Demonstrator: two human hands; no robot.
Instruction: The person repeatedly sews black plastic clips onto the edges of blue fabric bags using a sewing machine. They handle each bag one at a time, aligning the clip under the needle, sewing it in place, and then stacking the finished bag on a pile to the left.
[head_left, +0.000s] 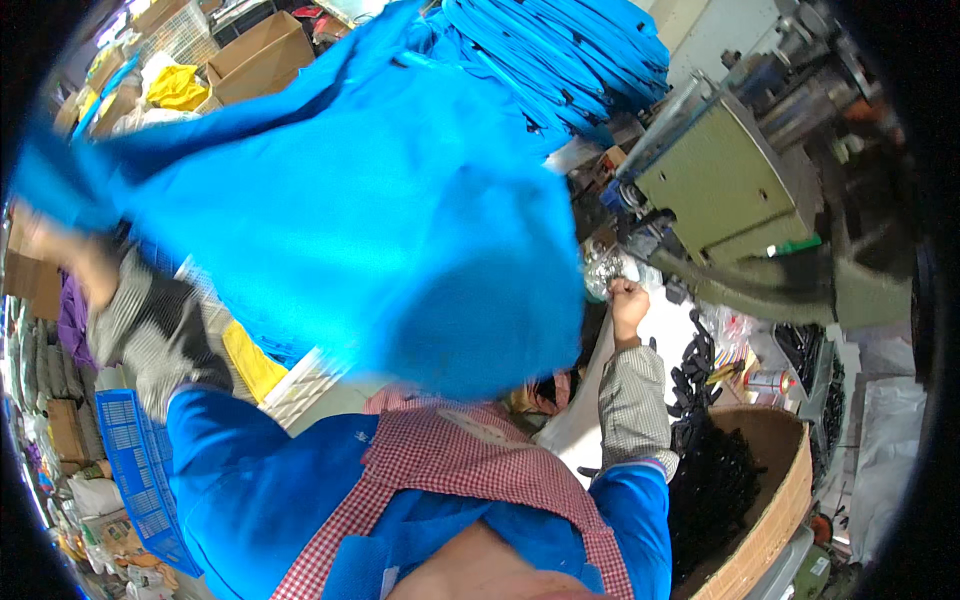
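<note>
A large sheet of bright blue cloth [330, 220] spreads in the air across the middle, its left end blurred by motion. My left hand [75, 255] is raised at the far left, right by that blurred end. Its fingers are too smeared to show whether they grip the cloth. On the right, my right hand [628, 305] is closed, low in front of the green machine [730, 185] and over a white work surface [675, 325]. Whatever is between its fingers is too small to make out. Just beyond the fingers lies a shiny clear plastic piece [605, 268].
Folded blue pieces [570, 60] are piled at the back. A cardboard box [765, 520] of small black parts stands by my right elbow, with a black strand [692, 375] trailing into it. At left are a blue crate [140, 470], a white basket [300, 380] and an open carton [260, 60].
</note>
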